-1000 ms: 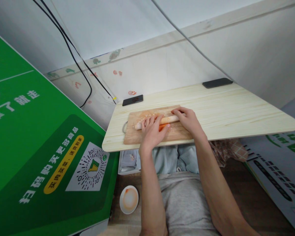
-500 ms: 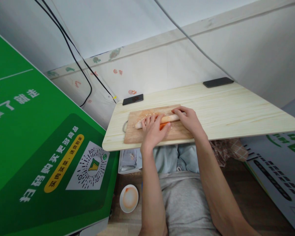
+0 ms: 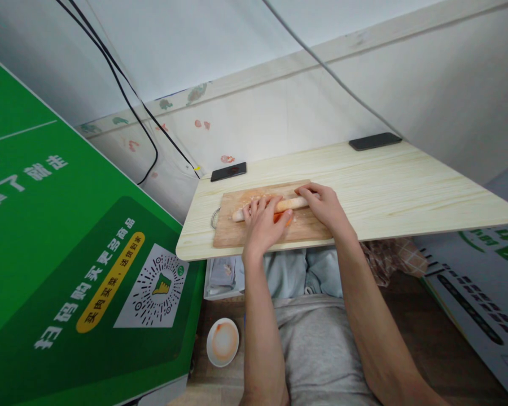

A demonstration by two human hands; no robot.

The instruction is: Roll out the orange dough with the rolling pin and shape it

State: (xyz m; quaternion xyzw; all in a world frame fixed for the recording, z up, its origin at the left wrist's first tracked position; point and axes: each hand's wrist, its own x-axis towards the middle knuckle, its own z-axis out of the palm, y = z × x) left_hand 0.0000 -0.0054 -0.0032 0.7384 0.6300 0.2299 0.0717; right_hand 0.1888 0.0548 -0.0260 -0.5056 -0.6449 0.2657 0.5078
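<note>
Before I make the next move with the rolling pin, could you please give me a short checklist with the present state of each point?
1. Left hand on the rolling pin: ok, its fingers lie over it.
2. Right hand on the rolling pin: ok, at the right end.
3. Cutting board on the table: ok, though close to the front edge.
4. Both phones apart from the cutting board: ok, left phone and right phone lie along the back.
5. Orange piece evenly flat: cannot tell, the left hand partly covers it.
</note>
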